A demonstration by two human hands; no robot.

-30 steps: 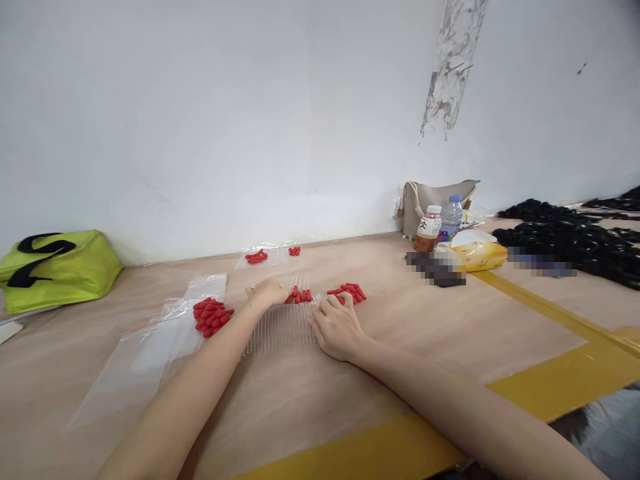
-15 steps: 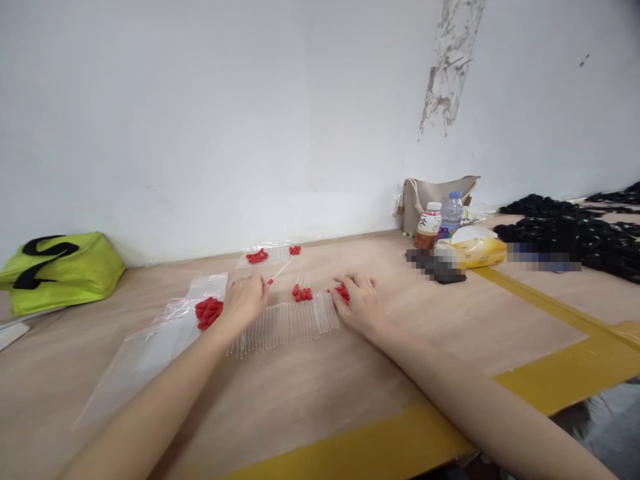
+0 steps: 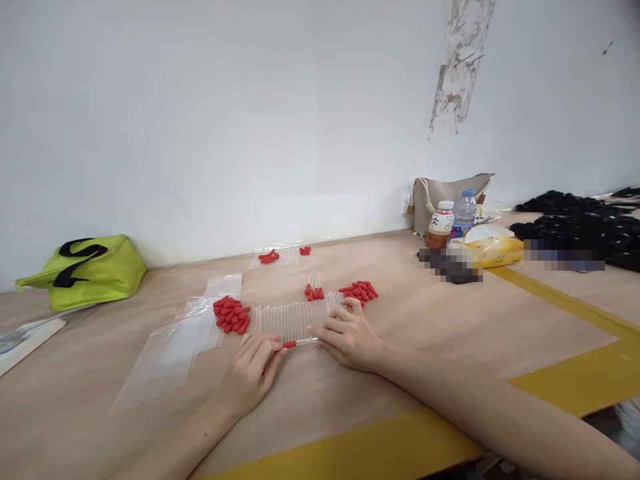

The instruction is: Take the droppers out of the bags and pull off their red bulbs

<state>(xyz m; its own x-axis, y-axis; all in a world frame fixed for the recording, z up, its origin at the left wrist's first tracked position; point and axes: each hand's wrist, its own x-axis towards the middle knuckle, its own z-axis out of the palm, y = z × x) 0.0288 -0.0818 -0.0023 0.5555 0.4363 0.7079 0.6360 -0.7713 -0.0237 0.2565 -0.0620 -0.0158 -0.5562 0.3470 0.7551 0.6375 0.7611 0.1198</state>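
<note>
In front of me lies a row of thin clear glass tubes [image 3: 285, 321], side by side. At its near edge my left hand [image 3: 255, 367] pinches a red rubber bulb [image 3: 290, 345]. My right hand [image 3: 353, 337] grips a glass dropper tube [image 3: 306, 341], held level and end to end with that bulb. How far the tube sits inside the bulb I cannot tell. Loose red bulbs form one heap [image 3: 231, 315] left of the row and another heap [image 3: 361, 292] at its right. Behind the row lie several droppers with red bulbs fitted [image 3: 315, 292].
Clear zip bags [image 3: 165, 353] lie at the left, near a lime-green bag [image 3: 100, 277]. Farther back rests a bag of droppers [image 3: 280, 257]. On the right stand two bottles [image 3: 440, 227], a tissue pack [image 3: 495, 252] and black bundled material [image 3: 575, 227].
My left hand has left the dropper it held by the fitted ones and come nearer me with a bulb. The right hand has moved from the right heap to a tube.
</note>
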